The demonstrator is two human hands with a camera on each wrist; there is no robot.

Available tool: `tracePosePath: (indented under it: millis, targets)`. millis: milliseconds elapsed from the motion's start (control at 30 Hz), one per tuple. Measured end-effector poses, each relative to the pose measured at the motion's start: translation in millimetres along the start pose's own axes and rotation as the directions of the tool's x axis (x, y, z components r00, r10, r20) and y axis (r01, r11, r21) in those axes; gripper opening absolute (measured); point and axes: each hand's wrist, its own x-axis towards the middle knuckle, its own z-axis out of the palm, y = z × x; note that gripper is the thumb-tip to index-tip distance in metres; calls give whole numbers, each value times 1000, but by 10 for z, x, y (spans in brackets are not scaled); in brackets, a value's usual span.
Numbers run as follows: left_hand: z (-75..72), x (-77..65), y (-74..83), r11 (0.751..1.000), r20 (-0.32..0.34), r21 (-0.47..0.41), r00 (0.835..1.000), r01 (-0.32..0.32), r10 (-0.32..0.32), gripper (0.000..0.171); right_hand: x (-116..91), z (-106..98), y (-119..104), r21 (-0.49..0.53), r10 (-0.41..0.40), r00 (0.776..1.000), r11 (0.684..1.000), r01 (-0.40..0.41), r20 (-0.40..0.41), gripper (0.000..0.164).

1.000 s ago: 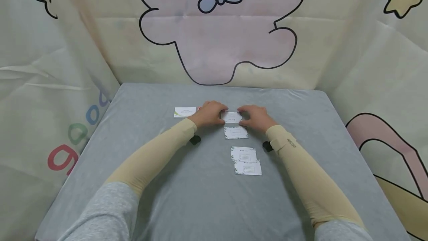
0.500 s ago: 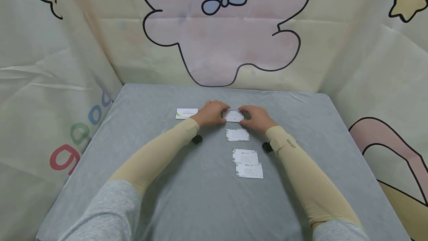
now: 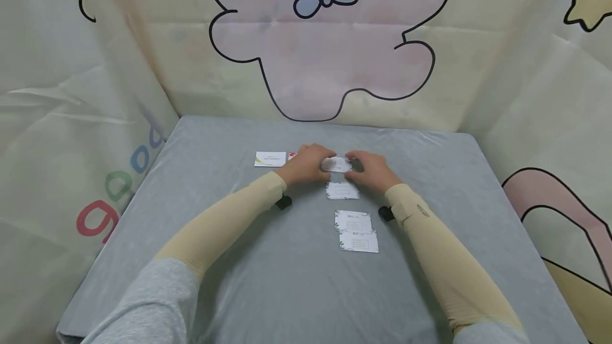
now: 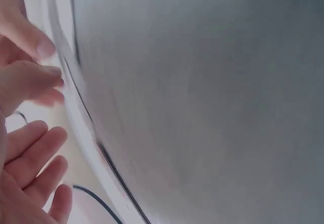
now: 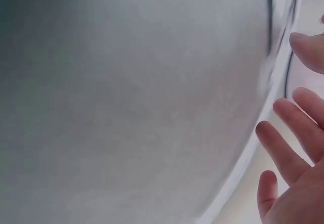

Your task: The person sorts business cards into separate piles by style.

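In the head view a small white card lies between the two hands at the back of the grey table. My left hand grips it from the left, fingers at its far edge and thumb at its near edge. My right hand grips the same card from the right in a like way. Just nearer lies a second white card with a leafy border. In both wrist views the fingers of the left hand and the right hand show, but no card can be made out.
Two leafy-edged cards, one farther back and one nearer, lie edge to edge. At back left are a white card with a green-yellow corner and a partly hidden red card. Printed curtains close off the back and sides.
The card between the hands has shifted slightly away from the card below it. My left hand has moved a little right, so the two hands stand closer. The head view has shifted slightly.
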Motion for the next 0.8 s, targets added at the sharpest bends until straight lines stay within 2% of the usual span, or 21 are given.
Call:
tracePosePath:
  millis: [100,167,267,367,500,800]
  targets:
    - [48,-119,146,997,-6,-12,997,-74,74,66,-209,-16,-23,-15,-15,999,1000,15,-41,60]
    - [86,-229,225,996,16,-1,995,-94,94,69,-354,-1,-46,-40,-36,998,999,34,-49,62]
    - [137,-379,291,996,47,26,996,-81,80,72,-530,47,-81,-73,-64,998,995,61,-28,66]
    - [156,-470,305,998,46,48,998,-45,43,71,-618,91,-104,-90,-80,997,993,80,-1,66]
    - [162,-482,298,999,21,40,1000,-12,11,65,-629,91,-124,-96,-79,997,992,79,5,63]
    - [166,-419,379,1000,32,19,999,3,-4,55,-571,40,-129,-71,-59,997,996,61,41,62]
